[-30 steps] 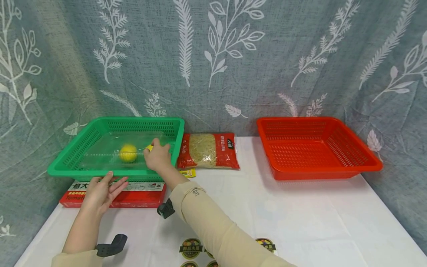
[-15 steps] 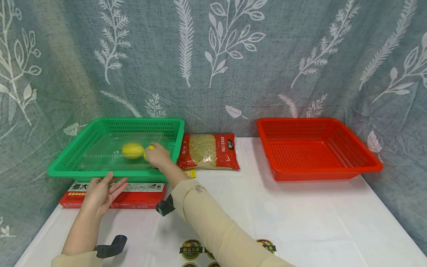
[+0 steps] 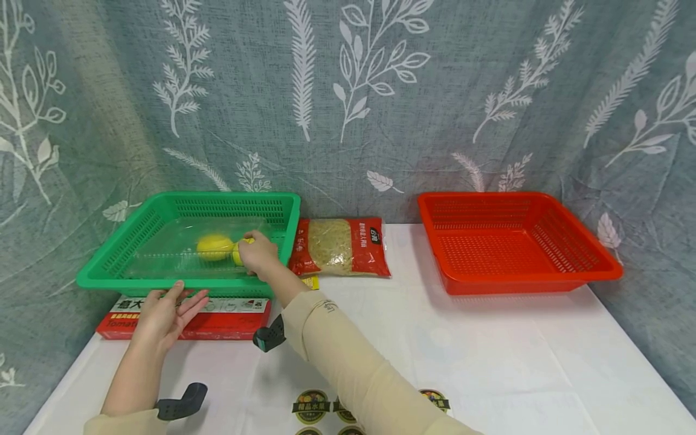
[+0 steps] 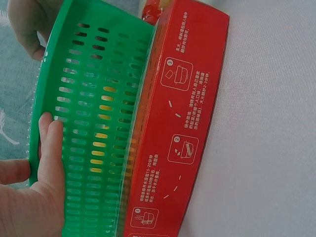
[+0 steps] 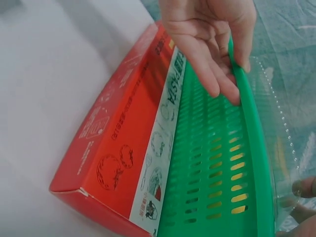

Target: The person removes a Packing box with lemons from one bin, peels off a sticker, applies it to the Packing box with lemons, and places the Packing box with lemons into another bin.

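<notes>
In the head view my left hand (image 3: 165, 314) grips the near rim of the green basket (image 3: 136, 283), thumb over the rim and fingers outside it. A clear plastic container (image 3: 163, 254) lies inside the basket. One yellow lemon-like fruit (image 3: 214, 248) shows in this container. My right hand (image 3: 258, 254) reaches in over the basket's right part, fingers curled down around another yellow fruit (image 3: 237, 255), which is partly hidden by the hand. In the right wrist view, fingertips (image 5: 303, 187) of this hand show at the container's edge.
A red pasta box (image 3: 217, 325) lies against the basket's front. Right of the basket is a red pasta bag (image 3: 339, 246), with a small yellow packet (image 3: 311, 282) partly hidden nearby. A red basket (image 3: 489, 254) stands at the right. Several round fruit stickers (image 3: 311, 406) lie in front.
My right hand has lowered slightly into the container with the yellow fruit. The other fruit has shifted a little right and looks wider. My left hand has stayed at the rim.
</notes>
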Tool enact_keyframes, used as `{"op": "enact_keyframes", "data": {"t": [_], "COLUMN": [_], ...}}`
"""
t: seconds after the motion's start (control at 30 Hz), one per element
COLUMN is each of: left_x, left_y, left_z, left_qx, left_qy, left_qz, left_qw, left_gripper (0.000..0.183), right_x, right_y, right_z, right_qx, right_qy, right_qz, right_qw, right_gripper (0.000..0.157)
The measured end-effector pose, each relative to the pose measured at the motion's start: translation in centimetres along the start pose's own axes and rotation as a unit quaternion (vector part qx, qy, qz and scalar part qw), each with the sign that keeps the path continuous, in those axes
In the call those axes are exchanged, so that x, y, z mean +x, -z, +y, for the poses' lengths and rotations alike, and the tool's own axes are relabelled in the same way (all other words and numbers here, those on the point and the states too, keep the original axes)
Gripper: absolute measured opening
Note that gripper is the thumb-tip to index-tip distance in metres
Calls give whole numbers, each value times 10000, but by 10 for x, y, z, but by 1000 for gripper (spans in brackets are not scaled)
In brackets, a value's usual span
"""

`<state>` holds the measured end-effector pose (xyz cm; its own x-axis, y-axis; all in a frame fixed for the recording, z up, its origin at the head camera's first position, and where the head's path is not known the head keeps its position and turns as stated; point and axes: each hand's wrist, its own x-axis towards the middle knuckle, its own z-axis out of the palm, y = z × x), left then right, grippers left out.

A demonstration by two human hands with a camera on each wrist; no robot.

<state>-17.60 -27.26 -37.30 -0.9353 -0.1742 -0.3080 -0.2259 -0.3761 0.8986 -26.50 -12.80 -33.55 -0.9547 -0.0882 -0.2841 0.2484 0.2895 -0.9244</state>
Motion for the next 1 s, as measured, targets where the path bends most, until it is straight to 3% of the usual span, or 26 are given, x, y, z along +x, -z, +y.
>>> {"op": "enact_keyframes", "data": {"t": [0.07,0.23,0.3,0.4,0.63,0.73,0.9,1.0], "left_x": [12,17,-1,-4,30,37,21,7], "left_y": [11,14,-1,-4,25,31,18,7], "left_z": [-8,-10,1,2,-18,-22,-13,-4], "left_qx": [-116,-94,-67,-97,150,184,229,57], "left_qy": [-40,-27,101,114,-105,-91,-63,39], "left_qz": [-88,-105,-67,-73,-90,-134,-40,-203], "left_qw": [9999,9999,9999,9999,9998,9997,9997,9998], "left_gripper": [34,42,40,38,52,57,41,29], "right_x": [-1,-5,-8,-10,-14,-15,-19,-20], "right_y": [0,2,3,6,17,23,33,38], "right_z": [0,-1,-2,-2,-6,-8,-11,-11], "right_qx": [118,429,537,678,901,960,986,1025], "right_qy": [28,138,164,208,495,604,734,797], "right_qz": [67,99,95,56,-139,-200,-299,-346], "right_qw": [9999,9989,9984,9975,9946,9933,9920,9909], "right_gripper": [26,22,22,21,22,23,23,21]}}
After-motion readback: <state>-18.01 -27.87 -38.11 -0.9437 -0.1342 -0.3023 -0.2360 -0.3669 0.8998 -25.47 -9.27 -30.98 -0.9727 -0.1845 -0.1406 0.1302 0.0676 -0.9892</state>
